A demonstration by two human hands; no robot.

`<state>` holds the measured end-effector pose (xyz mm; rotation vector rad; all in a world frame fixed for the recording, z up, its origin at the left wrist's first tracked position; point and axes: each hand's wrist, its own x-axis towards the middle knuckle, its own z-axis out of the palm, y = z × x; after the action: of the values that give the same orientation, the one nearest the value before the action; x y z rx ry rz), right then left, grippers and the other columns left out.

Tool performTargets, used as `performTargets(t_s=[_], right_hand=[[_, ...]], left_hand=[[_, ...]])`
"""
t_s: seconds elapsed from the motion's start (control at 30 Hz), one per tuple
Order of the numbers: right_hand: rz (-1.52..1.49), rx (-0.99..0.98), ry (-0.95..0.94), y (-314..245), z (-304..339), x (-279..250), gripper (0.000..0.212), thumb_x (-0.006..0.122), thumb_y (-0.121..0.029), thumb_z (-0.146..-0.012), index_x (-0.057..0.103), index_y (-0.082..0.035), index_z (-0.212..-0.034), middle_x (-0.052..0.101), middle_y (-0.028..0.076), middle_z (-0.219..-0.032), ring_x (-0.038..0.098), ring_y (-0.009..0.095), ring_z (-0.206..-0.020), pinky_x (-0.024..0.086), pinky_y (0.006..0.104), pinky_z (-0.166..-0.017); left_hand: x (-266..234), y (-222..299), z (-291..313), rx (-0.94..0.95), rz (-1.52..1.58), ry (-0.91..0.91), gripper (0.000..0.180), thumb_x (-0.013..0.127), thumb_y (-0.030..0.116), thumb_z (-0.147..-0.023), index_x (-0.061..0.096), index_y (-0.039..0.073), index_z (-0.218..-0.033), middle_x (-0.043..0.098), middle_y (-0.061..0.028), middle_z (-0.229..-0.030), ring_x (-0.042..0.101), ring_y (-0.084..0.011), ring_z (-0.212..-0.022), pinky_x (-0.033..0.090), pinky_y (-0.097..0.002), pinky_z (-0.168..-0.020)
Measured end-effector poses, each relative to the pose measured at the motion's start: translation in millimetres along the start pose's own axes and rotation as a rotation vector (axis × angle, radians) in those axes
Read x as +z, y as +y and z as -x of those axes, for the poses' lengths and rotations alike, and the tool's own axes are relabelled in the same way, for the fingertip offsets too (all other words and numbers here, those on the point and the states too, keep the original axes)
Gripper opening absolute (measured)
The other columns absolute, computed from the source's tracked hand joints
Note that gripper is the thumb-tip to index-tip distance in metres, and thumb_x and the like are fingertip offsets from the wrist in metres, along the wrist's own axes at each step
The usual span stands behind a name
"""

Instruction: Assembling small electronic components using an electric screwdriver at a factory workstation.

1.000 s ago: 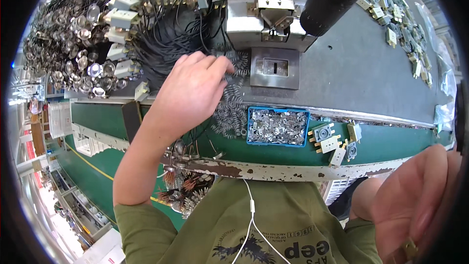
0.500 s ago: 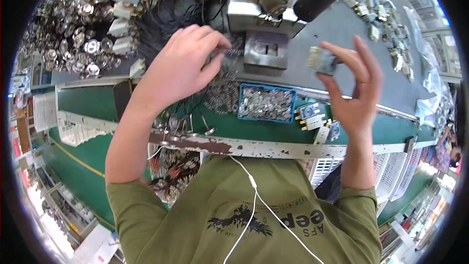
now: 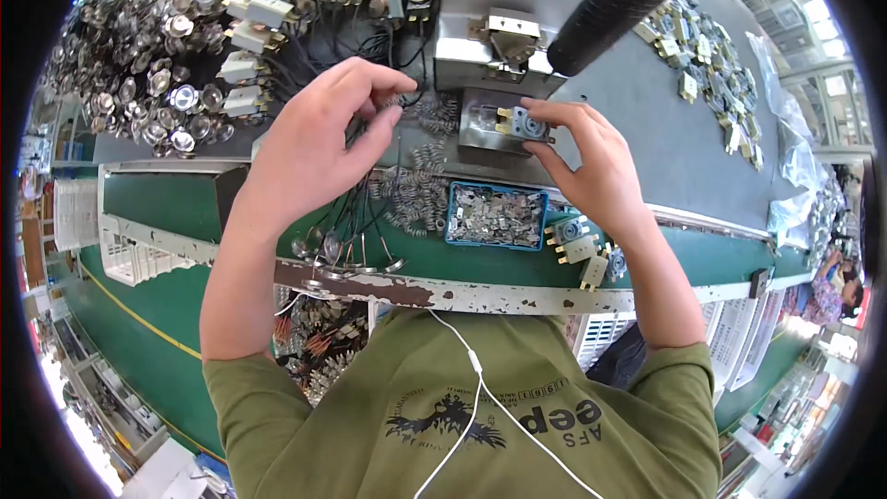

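Note:
My right hand (image 3: 596, 166) pinches a small grey switch (image 3: 530, 124) with a round centre and brass terminals between thumb and fingers. The switch is over the top of a steel block (image 3: 485, 137); whether it touches the block I cannot tell. Above the loose coil springs (image 3: 420, 180), my left hand (image 3: 319, 134) is bent with a gap between thumb and forefinger, and I make out nothing held in it. Behind the steel block is a metal press head (image 3: 513, 37).
A blue tray (image 3: 450, 217) of small metal pieces sits near the table edge, beside several switches (image 3: 577, 248). Assembled switches with black leads (image 3: 248, 65) and shiny metal discs (image 3: 185, 97) are heaped left. More switches (image 3: 707, 60) lie right. A thick black tube (image 3: 619, 5) slants overhead.
My right hand has carried the switch leftward, from beside the steel block to over it. My left hand has shifted slightly left and stays near the springs.

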<state>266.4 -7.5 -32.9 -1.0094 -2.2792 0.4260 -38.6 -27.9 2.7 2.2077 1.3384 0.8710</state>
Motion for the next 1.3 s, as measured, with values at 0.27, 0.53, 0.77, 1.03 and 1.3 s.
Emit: performTargets(t_s=[0.27, 0.53, 0.77, 1.03, 1.3], right_hand=[[0.167, -0.117, -0.013, 13.0, -9.3, 31.5, 0.028, 0.080, -0.010, -0.083, 0.072, -0.008, -0.110, 0.075, 0.006, -0.118, 0.069, 0.028, -0.099, 0.056, 0.0398, -0.088], [0.303, -0.171, -0.004, 0.4, -6.4, 29.2, 0.033, 0.077, -0.003, -0.084, 0.074, -0.009, -0.117, 0.075, 0.009, -0.117, 0.069, 0.028, -0.100, 0.056, 0.0399, -0.089], [-0.968, 0.673, -0.329, -90.9, -3.1, 48.3, 0.058, 0.062, -0.002, -0.102, 0.040, 0.000, -0.155, 0.063, 0.019, -0.140, 0.069, 0.020, -0.107, 0.058, 0.0342, -0.086], [-1.661, 0.969, -0.121, -118.8, -12.3, 83.0, 0.055, 0.058, -0.017, -0.107, 0.036, -0.002, -0.155, 0.064, 0.007, -0.103, 0.062, 0.017, -0.100, 0.046, 0.0334, -0.093], [-0.531, 0.486, -0.662, -71.4, -11.1, -1.0, 0.049, 0.050, -0.006, -0.105, 0.046, -0.006, -0.154, 0.069, 0.010, -0.083, 0.071, 0.025, -0.079, 0.054, 0.0389, -0.074]], left_hand=[[-6.5, -9.7, 12.5, -0.075, 0.021, 0.001, 0.022, 0.065, 0.001, -0.095, 0.066, 0.003, -0.117, 0.061, -0.0053, -0.097, 0.058, -0.0156, -0.088, 0.049, -0.0291, -0.081], [-9.6, -12.2, 20.7, -0.059, 0.026, -0.006, 0.024, 0.064, 0.000, -0.094, 0.067, 0.003, -0.117, 0.060, -0.0051, -0.098, 0.058, -0.0149, -0.088, 0.049, -0.0288, -0.081], [-20.6, -17.1, 25.4, -0.090, 0.009, -0.018, 0.027, 0.063, 0.000, -0.095, 0.067, 0.004, -0.121, 0.059, -0.0032, -0.095, 0.056, -0.0127, -0.085, 0.048, -0.0275, -0.078], [-32.1, -22.3, 36.3, -0.109, -0.055, -0.361, 0.021, 0.066, 0.005, -0.094, 0.068, 0.004, -0.115, 0.059, -0.0058, -0.091, 0.059, -0.0178, -0.080, 0.050, -0.0326, -0.073], [-17.2, -5.6, 11.3, 0.078, -0.069, -0.114, 0.022, 0.066, 0.001, -0.094, 0.068, 0.005, -0.116, 0.062, -0.0081, -0.102, 0.065, -0.0198, -0.087, 0.053, -0.0331, -0.075]])
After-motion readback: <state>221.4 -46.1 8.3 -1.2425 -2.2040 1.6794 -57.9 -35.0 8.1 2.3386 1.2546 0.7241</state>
